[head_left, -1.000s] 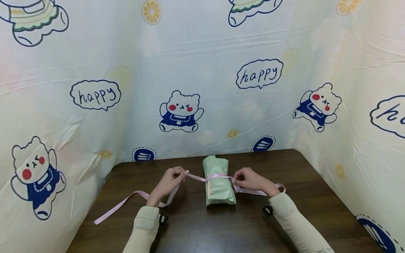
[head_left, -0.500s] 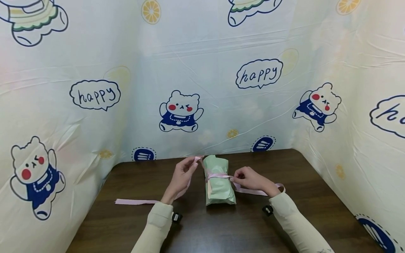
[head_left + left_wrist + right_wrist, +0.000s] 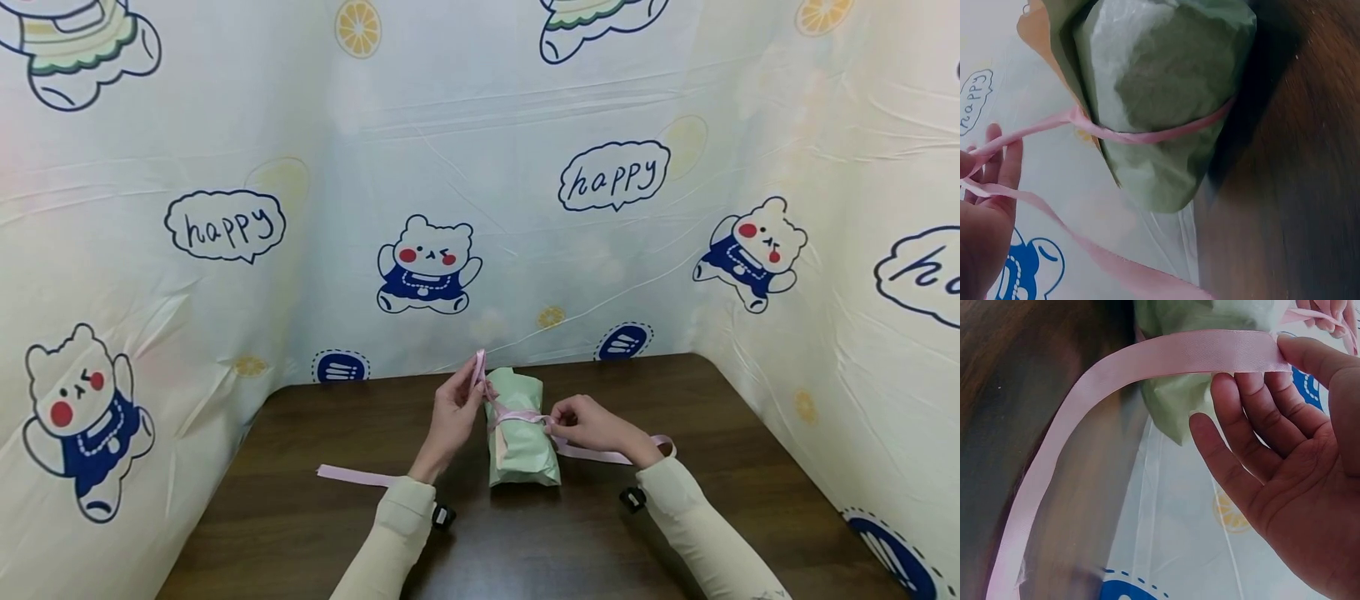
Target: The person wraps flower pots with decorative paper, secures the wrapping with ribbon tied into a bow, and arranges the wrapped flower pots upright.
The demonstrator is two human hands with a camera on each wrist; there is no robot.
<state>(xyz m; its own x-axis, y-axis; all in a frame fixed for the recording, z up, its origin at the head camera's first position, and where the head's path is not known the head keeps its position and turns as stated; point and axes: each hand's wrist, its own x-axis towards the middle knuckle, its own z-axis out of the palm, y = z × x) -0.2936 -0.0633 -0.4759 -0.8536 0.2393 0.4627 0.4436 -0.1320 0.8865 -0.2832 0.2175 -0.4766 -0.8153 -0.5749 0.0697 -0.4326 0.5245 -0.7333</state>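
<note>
A package wrapped in pale green paper (image 3: 523, 454) lies on the table, with a pink ribbon (image 3: 517, 415) passed round its middle. My left hand (image 3: 453, 417), raised at the package's far left corner, pinches one length of the ribbon, folded over the fingers into a loop. In the left wrist view the ribbon (image 3: 1141, 136) crosses the green paper (image 3: 1160, 69) and runs to the fingers. My right hand (image 3: 592, 423), close by the package's right side, pinches the other length between thumb and fingers, as the right wrist view shows; that ribbon (image 3: 1172, 353) trails off in a curve.
The dark wooden table (image 3: 480, 542) runs back to a patterned cloth backdrop (image 3: 480, 167), which also hangs at both sides. A loose ribbon end (image 3: 352, 476) lies left of my left forearm. Another ribbon stretch (image 3: 663, 442) loops behind my right wrist.
My left hand has moved right and up toward the package's far left corner, drawing the ribbon's loose end rightward over the table. My right hand stays nearly still.
</note>
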